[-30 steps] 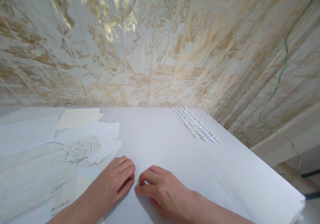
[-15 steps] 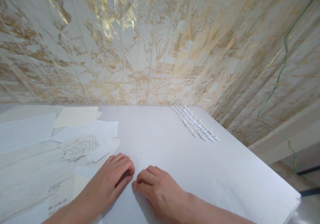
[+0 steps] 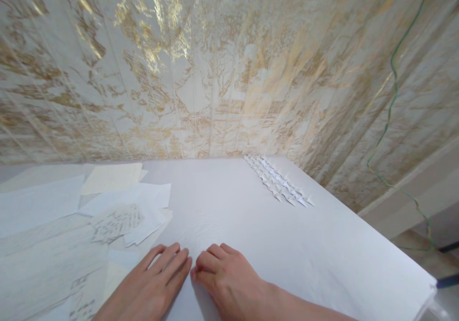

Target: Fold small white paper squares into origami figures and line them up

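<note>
Gold-patterned wall [image 3: 201, 72] — hanging green wire [image 3: 396, 89].

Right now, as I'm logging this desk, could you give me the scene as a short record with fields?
Left hand: bare left hand, palm down, fingers extended
Right hand: bare right hand, fingers curled; contents hidden
Surface: smooth white tabletop
Left side: overlapping white and cream paper sheets, some with dark markings
Far right: rows of small, pointed white folded pieces
Backdrop: shiny gold-and-white patterned wall covering
Right edge: thin green wire
</note>
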`<state>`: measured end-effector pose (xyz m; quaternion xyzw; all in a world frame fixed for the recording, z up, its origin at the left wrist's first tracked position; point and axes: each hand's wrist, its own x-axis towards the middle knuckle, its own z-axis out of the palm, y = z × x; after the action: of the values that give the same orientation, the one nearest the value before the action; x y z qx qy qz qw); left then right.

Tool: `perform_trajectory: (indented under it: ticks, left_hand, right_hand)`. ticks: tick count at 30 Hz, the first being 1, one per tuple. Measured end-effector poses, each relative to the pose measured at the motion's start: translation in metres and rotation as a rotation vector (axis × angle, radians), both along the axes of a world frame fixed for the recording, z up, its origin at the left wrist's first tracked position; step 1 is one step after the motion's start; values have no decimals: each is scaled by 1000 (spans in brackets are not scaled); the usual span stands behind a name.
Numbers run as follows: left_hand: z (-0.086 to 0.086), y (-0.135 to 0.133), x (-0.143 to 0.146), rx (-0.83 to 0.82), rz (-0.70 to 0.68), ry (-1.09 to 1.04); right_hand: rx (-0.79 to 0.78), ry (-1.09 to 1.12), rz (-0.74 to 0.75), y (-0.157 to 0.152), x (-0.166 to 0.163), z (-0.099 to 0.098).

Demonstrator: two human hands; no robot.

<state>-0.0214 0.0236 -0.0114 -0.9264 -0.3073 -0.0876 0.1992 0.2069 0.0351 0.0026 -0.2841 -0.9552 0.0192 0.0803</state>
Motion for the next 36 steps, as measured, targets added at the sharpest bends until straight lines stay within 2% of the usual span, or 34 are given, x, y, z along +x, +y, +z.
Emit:
perform_trajectory:
  ticks: [3,7,11,14,16,20,22,24,26,28,30,32,34,36]
  left_hand:
    - [-5,-3,-3,23,-18,49]
    - [-6,-1,-1,-55,48,3]
    - [-4,10,0,-178,14,-218]
    - [-5,17,2,-212,-48,-408]
    - [-6,20,4,-191,-60,-500]
    - [-4,23,5,-208,-57,-575]
    - [-2,24,3,-266,4,-627]
    - [1,23,0,-371,104,-708]
    - [3,21,-1,-505,241,-822]
    - [6,20,-1,-633,364,-927]
    - [8,20,-2,-736,426,-990]
    - [9,20,-3,-805,448,-1026]
    - [11,21,-5,-837,459,-1056]
    - [12,21,-4,-860,453,-1058]
  right_hand:
    - [-12,-22,-7,-1,0,3]
    - [-40,-35,-30,3,2,7]
    - [-200,37,-77,9,10,16]
    - [-239,95,-145,11,10,21]
    - [-207,54,-186,12,3,20]
    - [-26,-92,-184,17,-23,12]
    - [31,-106,-171,22,-33,10]
    - [13,-74,-172,27,-38,11]
    - [-101,46,-238,31,-38,14]
    - [-321,274,-356,33,-37,16]
    - [-604,532,-437,34,-36,15]
    - [-817,700,-457,34,-36,10]
    - [-873,774,-429,33,-37,4]
    - [-827,828,-387,34,-37,-1]
